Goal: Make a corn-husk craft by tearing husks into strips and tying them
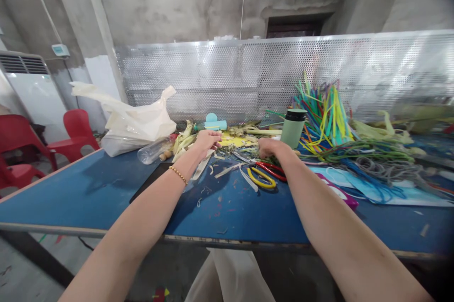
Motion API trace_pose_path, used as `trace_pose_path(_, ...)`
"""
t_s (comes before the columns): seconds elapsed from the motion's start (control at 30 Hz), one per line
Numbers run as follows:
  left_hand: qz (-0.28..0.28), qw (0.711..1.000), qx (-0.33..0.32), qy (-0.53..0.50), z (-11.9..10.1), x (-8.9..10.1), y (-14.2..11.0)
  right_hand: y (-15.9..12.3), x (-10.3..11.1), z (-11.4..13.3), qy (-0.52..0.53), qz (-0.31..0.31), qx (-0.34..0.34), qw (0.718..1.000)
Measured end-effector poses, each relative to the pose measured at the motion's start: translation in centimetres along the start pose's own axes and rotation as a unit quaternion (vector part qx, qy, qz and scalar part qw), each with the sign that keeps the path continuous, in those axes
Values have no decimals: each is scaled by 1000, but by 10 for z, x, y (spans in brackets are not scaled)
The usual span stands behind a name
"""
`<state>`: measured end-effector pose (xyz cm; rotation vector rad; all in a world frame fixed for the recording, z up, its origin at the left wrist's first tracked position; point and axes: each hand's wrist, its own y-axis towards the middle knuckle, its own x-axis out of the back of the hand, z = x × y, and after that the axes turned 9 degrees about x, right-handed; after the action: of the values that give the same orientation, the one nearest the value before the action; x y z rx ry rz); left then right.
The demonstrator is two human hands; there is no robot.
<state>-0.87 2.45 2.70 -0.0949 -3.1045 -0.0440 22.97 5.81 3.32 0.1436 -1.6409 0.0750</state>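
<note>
My left hand, a beaded bracelet on its wrist, reaches over pale husk-like leaves with its fingers stretched out and nothing visible in them. My right hand is closed and turned down over a heap of dry plant scraps; anything in its fingers is hidden. Between the hands lies a yellow flat piece, partly covered by scraps. Just in front of my right hand rest scissors with yellow handles and a red-handled tool. A green tumbler with a black lid stands beside that hand.
A white plastic bag and a clear bottle lie at the left. Coloured strips, grey cords, blue masks and a purple pack crowd the right. A perforated metal panel closes the back of the blue table.
</note>
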Motion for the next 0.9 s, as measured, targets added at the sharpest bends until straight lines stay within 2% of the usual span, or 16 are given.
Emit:
trace_pose_path(0.17,18,1000,2,18,-1,-2,-3,-1,9,-6,23,-40,11,999)
trace_pose_path(0.27,21,1000,5,22,-2,-4,-4,-3,18,-6,123,-83,71,986)
trace_pose_path(0.4,41,998,6,37,-1,-5,-6,-7,21,-4,312,-81,168,931)
trace_pose_path(0.57,53,996,-2,67,3,-10,-8,-15,21,6,465,-45,190,863)
trace_pose_path(0.63,72,996,-6,60,4,-13,-9,-16,22,15,490,-41,211,845)
trace_pose_path(0.7,75,996,-5,53,4,-16,-9,-14,22,25,482,-50,228,844)
trace_pose_path(0.8,35,998,11,53,4,-18,-11,-7,17,41,463,-104,228,850)
trace_pose_path(0.9,15,998,32,55,3,-17,-12,0,7,54,414,-163,203,872)
